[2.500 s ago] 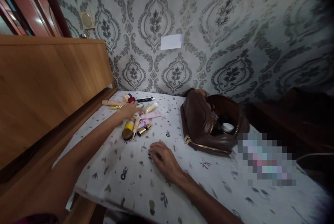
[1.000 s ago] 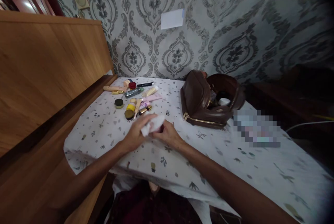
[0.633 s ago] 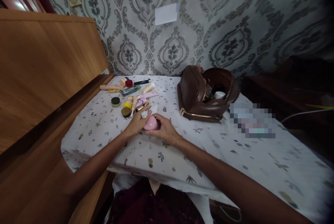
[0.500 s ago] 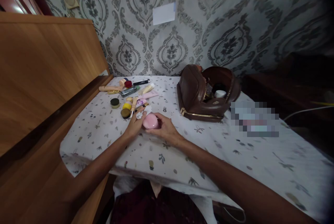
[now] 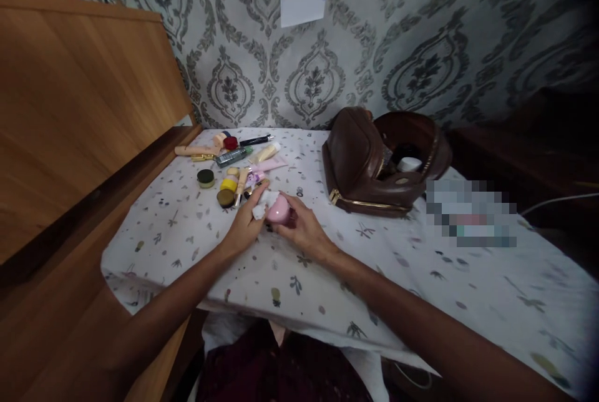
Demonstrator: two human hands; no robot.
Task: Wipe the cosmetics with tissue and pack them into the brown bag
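My right hand [image 5: 306, 227] is closed round a pink round jar [image 5: 278, 209], held over the table with its smooth top tilted toward me. Pressed against the jar's left side is a crumpled white wipe [image 5: 262, 203], pinched in my left hand [image 5: 243, 222]. Just beyond my left hand lie a beige tube [image 5: 242, 181], a yellow jar [image 5: 228, 183] and a jar with a dark gold lid [image 5: 226, 198]. A dark-lidded jar [image 5: 205, 178] stands a little apart on the left.
An open brown leather bag [image 5: 360, 165] stands at the back right, a white-lidded jar [image 5: 409, 165] inside it. Farther back left lie a grey-green bottle [image 5: 231, 156], a pink tube [image 5: 271, 165] and a black pen-like item [image 5: 256, 140]. A wooden panel [image 5: 93, 77] borders the left side.
The jar has tilted and turned in my right hand, and the wipe in my left hand has shifted along its side. The whole view has tipped slightly downward.
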